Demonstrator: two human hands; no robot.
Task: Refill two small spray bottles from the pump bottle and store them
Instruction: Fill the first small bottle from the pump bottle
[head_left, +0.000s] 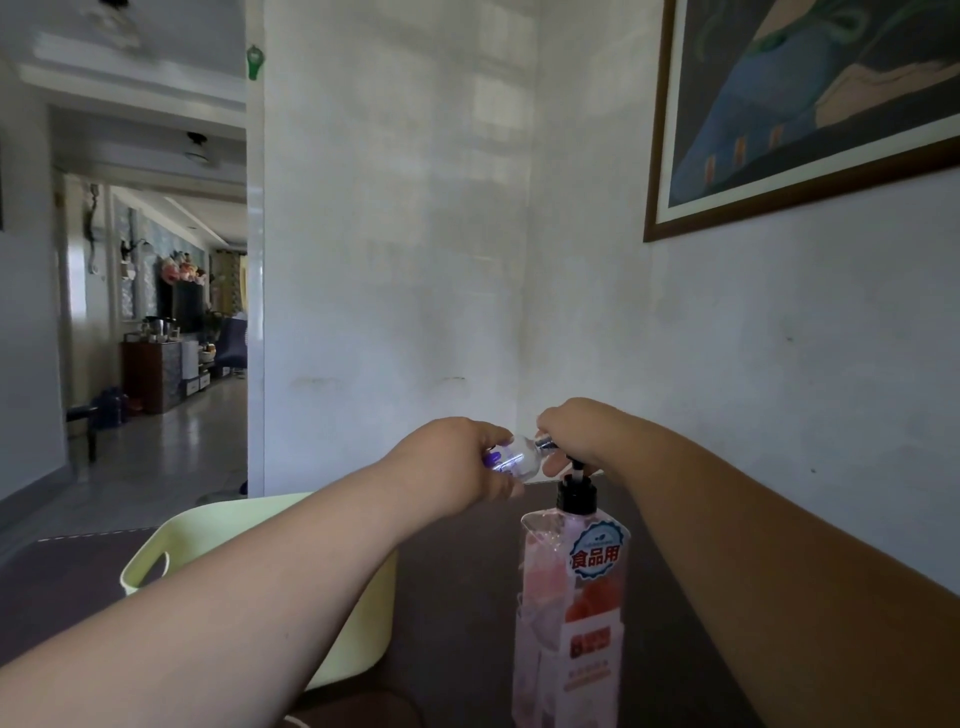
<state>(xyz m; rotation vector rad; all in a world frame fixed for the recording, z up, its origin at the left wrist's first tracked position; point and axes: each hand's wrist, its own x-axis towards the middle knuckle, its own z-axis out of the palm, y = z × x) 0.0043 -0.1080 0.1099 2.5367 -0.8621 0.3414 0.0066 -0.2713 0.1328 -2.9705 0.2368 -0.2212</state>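
A small clear spray bottle (519, 458) with purple print lies on its side in the air between my hands. My left hand (462, 460) grips its body. My right hand (576, 434) curls round its silver neck end, hiding the spray head. Just below stands the tall pink pump bottle (569, 613) with a black pump and a blue-and-white label, upright on the dark table. Only one small spray bottle is in view.
A pale green plastic tub (208, 540) with a handle cut-out sits on the dark table (457, 597) under my left forearm. White walls stand behind, with a framed picture (810, 104) at the upper right. A hallway opens on the left.
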